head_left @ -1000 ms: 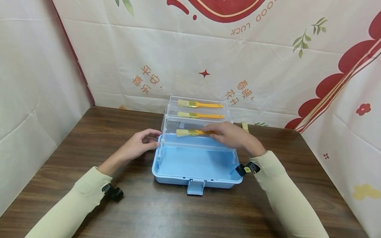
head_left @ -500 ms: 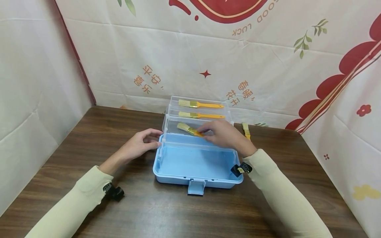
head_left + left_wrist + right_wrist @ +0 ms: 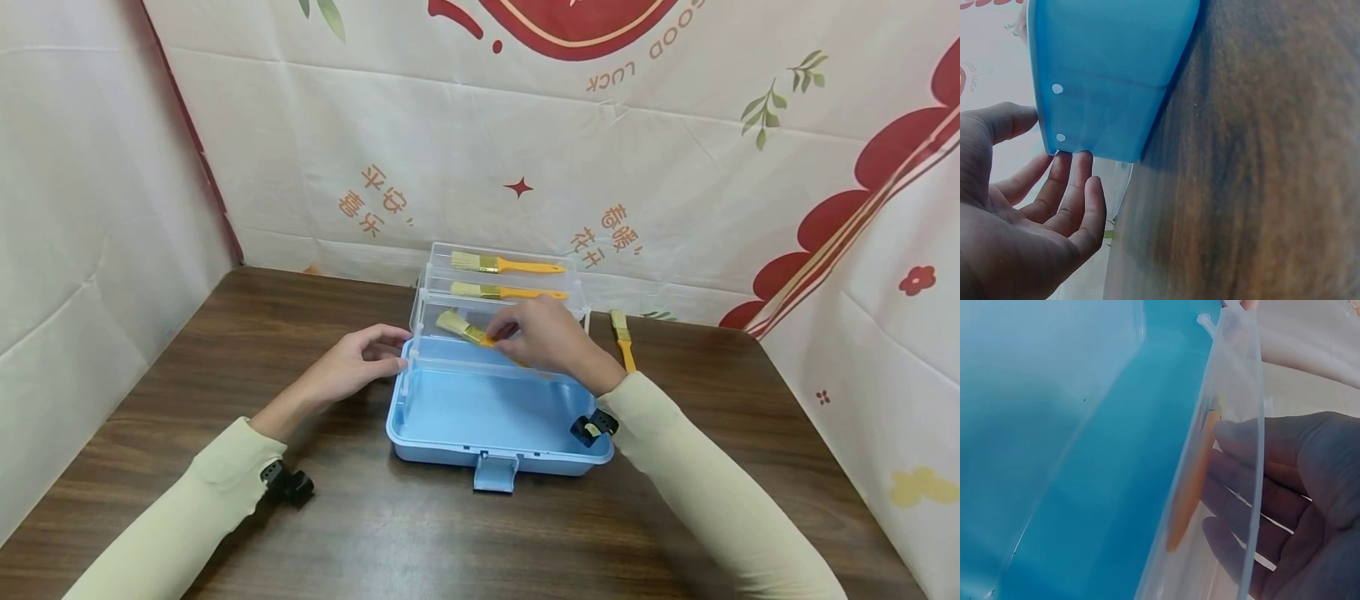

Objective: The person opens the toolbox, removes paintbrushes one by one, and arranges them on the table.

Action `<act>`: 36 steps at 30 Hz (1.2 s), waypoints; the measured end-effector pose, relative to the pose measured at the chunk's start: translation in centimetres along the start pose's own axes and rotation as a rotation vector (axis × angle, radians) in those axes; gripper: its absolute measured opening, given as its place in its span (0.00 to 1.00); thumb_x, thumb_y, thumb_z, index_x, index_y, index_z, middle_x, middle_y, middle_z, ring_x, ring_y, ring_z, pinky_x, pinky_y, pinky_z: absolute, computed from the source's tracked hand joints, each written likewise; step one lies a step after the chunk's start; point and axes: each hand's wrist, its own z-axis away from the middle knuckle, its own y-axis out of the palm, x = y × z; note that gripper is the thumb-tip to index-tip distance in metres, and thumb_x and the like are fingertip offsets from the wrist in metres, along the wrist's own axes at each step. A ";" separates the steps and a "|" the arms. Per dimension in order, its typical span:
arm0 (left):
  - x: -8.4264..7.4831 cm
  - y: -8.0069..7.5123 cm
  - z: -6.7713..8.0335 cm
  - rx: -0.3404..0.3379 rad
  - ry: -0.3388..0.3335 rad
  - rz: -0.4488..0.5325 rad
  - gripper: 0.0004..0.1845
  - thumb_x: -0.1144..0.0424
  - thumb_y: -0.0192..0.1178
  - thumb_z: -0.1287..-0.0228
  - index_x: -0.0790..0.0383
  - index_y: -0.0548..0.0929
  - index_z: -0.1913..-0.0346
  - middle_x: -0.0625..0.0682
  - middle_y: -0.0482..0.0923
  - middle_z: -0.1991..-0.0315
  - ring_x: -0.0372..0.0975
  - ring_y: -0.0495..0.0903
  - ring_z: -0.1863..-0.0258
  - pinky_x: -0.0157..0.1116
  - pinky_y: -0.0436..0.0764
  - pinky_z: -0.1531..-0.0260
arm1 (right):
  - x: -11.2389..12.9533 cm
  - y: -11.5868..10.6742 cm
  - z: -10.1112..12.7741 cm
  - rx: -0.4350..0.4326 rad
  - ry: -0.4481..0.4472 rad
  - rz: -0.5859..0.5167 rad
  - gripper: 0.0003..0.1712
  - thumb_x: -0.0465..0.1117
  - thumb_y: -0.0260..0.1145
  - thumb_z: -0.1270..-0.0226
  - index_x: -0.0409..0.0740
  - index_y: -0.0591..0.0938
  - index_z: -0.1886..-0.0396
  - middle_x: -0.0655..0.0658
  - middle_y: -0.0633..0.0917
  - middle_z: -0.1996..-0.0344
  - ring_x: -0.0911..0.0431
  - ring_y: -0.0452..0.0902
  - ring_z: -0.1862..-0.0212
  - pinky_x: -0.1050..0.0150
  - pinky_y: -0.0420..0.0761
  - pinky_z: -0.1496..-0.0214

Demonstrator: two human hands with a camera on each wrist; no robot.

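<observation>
A blue toolbox point(image 3: 487, 408) stands with its clear tiered trays raised at the back. My left hand point(image 3: 348, 367) holds its left back corner; in the left wrist view, thumb and fingertips touch the blue end wall point(image 3: 1104, 69) near that corner. Over the lowest clear tray point(image 3: 510, 364), my right hand point(image 3: 551, 337) pinches a paintbrush point(image 3: 474, 334) by its orange handle. It lies slanted, bristles toward the back left. In the right wrist view, the handle point(image 3: 1191, 481) shows through the tray's cloudy wall. Two similar brushes point(image 3: 510, 264) point(image 3: 510, 292) lie in the upper trays.
Another orange-handled paintbrush point(image 3: 622, 340) lies on the brown wooden table point(image 3: 360, 533), right of the toolbox. The box's front latch point(image 3: 495, 472) hangs down. A printed white cloth point(image 3: 450, 125) hangs behind the table and along both sides.
My right hand has moved left with the paintbrush, which has turned from level to slanted. More of the brush on the table shows. My left hand stays at the toolbox corner.
</observation>
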 end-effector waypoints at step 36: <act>0.0 0.1 0.0 -0.012 -0.019 0.000 0.27 0.57 0.68 0.20 0.63 0.78 0.25 0.64 0.80 0.31 0.54 0.84 0.36 0.56 0.82 0.35 | 0.4 0.3 -0.3 0.094 0.068 -0.238 0.12 0.29 0.79 0.33 0.41 0.94 0.51 0.48 0.90 0.60 0.51 0.82 0.58 0.59 0.86 0.52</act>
